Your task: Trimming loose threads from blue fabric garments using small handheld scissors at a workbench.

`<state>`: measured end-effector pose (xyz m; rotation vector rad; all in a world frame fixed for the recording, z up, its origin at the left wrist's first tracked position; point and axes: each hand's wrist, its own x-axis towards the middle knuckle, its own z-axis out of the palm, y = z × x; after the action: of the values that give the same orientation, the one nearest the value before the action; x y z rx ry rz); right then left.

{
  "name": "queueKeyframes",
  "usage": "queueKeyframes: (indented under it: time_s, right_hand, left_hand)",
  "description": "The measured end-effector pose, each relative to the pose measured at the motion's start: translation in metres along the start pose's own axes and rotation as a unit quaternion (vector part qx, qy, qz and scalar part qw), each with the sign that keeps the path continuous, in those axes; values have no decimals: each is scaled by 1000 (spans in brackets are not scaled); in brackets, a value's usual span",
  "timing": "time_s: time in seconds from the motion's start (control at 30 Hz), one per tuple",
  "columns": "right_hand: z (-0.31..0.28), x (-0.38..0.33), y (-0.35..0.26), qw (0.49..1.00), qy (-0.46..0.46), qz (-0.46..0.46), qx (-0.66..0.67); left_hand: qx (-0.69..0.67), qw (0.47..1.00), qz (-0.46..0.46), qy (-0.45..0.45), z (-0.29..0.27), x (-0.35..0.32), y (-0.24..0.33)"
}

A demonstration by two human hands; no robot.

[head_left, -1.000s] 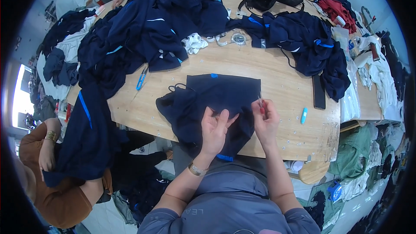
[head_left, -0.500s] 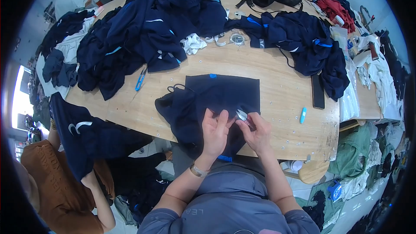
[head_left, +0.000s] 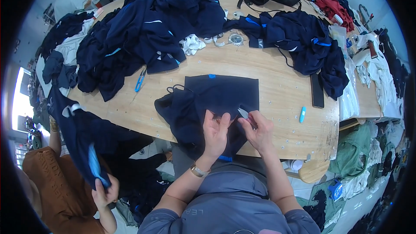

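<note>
A navy garment (head_left: 225,93) with a dark drawstring and a small blue tab at its far edge lies on the table before me. Over its near half, my right hand (head_left: 259,132) grips a pair of thread snips (head_left: 243,113), their silver blades pointing up and left. My left hand (head_left: 215,133) is just beside it, thumb and fingers curled together. Something thin and dark seems to be between those fingertips, too small to name. Both hands are close to each other, above the cloth.
Navy garments are heaped along the far left (head_left: 143,30) and far right (head_left: 299,34). Blue snips (head_left: 140,80), a turquoise cutter-like tool (head_left: 302,114) and a black phone (head_left: 317,91) lie on the wooden table (head_left: 286,86). At left, a co-worker handles a navy garment (head_left: 82,125).
My hands stay nearly in place; the snips' blades have shifted slightly and the right hand has moved a touch right. The co-worker's garment has been turned, with a light-blue part now showing.
</note>
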<state>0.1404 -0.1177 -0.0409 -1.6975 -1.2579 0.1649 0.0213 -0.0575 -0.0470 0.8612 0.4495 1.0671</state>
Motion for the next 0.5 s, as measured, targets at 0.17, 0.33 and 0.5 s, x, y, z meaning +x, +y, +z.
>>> queueKeyframes:
  time_s: [0.17,0.33,0.5]
  right_hand:
    - [-1,3,0,1000,-1,20,13]
    - [-2,0,6,993,26,47,101]
    - [11,11,2,989,-10,-79,126]
  left_hand:
    - [63,998,13,-6,-6,1,-3]
    - [-22,999,-48,-4,-3,4,2]
    - [-17,994,-111,-10,-5,7,7]
